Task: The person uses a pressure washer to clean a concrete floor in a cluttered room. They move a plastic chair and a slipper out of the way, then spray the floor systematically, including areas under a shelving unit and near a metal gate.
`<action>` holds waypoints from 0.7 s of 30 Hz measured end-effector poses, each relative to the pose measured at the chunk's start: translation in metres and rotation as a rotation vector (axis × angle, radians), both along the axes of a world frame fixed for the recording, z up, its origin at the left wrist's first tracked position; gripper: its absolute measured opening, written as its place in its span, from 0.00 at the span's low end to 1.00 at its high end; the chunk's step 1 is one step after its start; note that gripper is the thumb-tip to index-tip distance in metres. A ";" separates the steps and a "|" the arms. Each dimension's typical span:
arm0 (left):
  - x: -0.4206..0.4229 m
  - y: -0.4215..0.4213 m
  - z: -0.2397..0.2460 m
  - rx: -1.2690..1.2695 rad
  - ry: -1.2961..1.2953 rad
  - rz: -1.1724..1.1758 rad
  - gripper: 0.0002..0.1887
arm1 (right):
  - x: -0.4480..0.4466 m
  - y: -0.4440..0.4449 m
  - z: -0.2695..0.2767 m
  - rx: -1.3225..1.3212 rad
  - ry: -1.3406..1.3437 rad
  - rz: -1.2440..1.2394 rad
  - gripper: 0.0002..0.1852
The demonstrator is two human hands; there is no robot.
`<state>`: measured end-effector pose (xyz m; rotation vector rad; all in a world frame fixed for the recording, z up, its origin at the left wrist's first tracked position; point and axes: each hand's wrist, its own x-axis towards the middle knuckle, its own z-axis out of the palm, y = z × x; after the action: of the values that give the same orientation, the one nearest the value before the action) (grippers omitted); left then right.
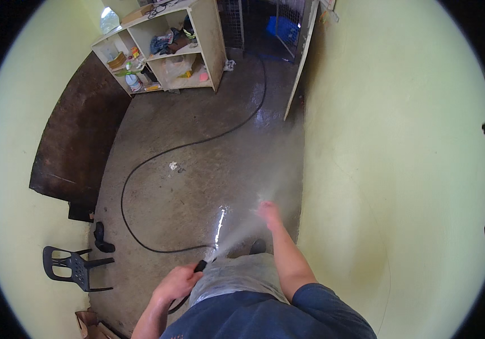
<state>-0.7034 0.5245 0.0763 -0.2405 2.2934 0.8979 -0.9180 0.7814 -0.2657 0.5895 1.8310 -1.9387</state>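
My left hand (179, 281) is closed around the black nozzle (200, 266) of a hose, low in the picture. A spray of water (238, 237) fans out from it up and to the right. Out in front, my right hand (269, 212) is in the spray, with water splashing off it; it is blurred, and its fingers cannot be made out well. The black hose (122, 199) curves in a wide loop over the wet concrete floor (191, 186) and runs toward the doorway at the top. A translucent covering (236, 275) lies over my lap or front.
A shelf unit (217, 46) holding bottles and bags stands at the upper left, near a door panel (301, 63). Along the left wall are a dark brown panel (81, 131), black boots (103, 241) and a plastic chair (77, 269). A pale green wall (395, 148) rises on the right.
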 end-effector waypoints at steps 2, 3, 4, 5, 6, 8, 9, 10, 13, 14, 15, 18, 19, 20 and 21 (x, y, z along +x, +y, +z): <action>0.005 -0.011 -0.014 -0.106 -0.113 0.124 0.18 | 0.001 0.004 -0.011 0.709 0.340 0.451 0.14; 0.009 -0.016 -0.021 -0.139 -0.100 0.167 0.18 | 0.007 0.012 -0.017 0.621 0.359 0.440 0.14; 0.011 -0.020 -0.029 -0.171 -0.090 0.216 0.18 | 0.013 0.024 -0.024 0.533 0.351 0.422 0.15; 0.012 -0.025 -0.035 -0.219 -0.111 0.268 0.18 | 0.021 0.036 -0.031 0.434 0.279 0.391 0.16; 0.012 -0.028 -0.042 -0.189 -0.134 0.364 0.17 | 0.029 0.051 -0.039 0.449 0.280 0.385 0.16; 0.011 -0.029 -0.050 -0.124 -0.101 0.448 0.17 | 0.051 0.093 -0.058 0.512 0.145 0.386 0.14; 0.008 -0.028 -0.053 -0.098 -0.119 0.516 0.17 | 0.065 0.119 -0.067 0.523 0.058 0.393 0.13; 0.004 -0.026 -0.056 -0.100 -0.052 0.473 0.17 | 0.076 0.140 -0.077 0.572 0.036 0.360 0.12; -0.010 -0.014 -0.065 -0.090 0.050 0.430 0.17 | 0.112 0.199 -0.101 0.661 -0.092 0.321 0.11; -0.014 -0.009 -0.069 -0.076 0.050 0.429 0.17 | 0.120 0.213 -0.104 0.576 -0.085 0.279 0.11; -0.017 -0.004 -0.072 -0.060 0.038 0.442 0.17 | 0.129 0.227 -0.101 0.526 -0.160 0.226 0.10; -0.026 0.009 -0.081 -0.048 0.089 0.414 0.17 | 0.139 0.250 -0.084 0.374 -0.304 0.066 0.10; -0.028 0.011 -0.083 -0.022 0.116 0.399 0.17 | 0.139 0.250 -0.076 0.315 -0.376 -0.024 0.11; -0.031 0.014 -0.084 -0.013 0.120 0.392 0.17 | 0.138 0.249 -0.068 0.330 -0.329 0.003 0.11; -0.034 0.016 -0.085 -0.020 0.097 0.389 0.17 | 0.134 0.246 -0.060 0.340 -0.321 -0.006 0.11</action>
<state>-0.7372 0.5406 -0.0085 -0.6828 2.3884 1.0975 -0.7836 1.0271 -0.3258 0.9522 1.9517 -1.4386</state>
